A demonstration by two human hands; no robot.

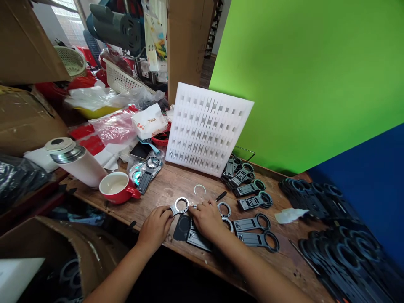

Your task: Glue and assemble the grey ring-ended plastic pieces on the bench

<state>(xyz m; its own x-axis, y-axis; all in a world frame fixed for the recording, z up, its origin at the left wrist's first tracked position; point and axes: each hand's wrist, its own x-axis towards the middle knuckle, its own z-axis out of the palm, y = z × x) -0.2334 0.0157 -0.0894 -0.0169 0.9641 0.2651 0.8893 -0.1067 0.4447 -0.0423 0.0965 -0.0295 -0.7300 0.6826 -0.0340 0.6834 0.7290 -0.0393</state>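
Near the table's front edge, my left hand (157,223) has its fingers closed on the flat end of a grey ring-ended part (182,205), whose ring points to the right. My right hand (206,219) is bent over the table just right of that ring, its fingertips closed together; what they grip is hidden. Under and beside it lie a dark ribbed part (197,240) and a black flat plate (182,228). A thin light open ring (200,190) and a short black tool (221,196) lie behind my hands. Loose rings (224,209) are right of my right hand.
A red cup (117,187) and a pinkish flask (77,162) stand left. A white slotted foam block (208,130) leans behind. Ring-ended parts (254,201) lie right, with larger stacks (341,256) beyond and a translucent bottle (288,215). A cardboard box (72,235) sits front left.
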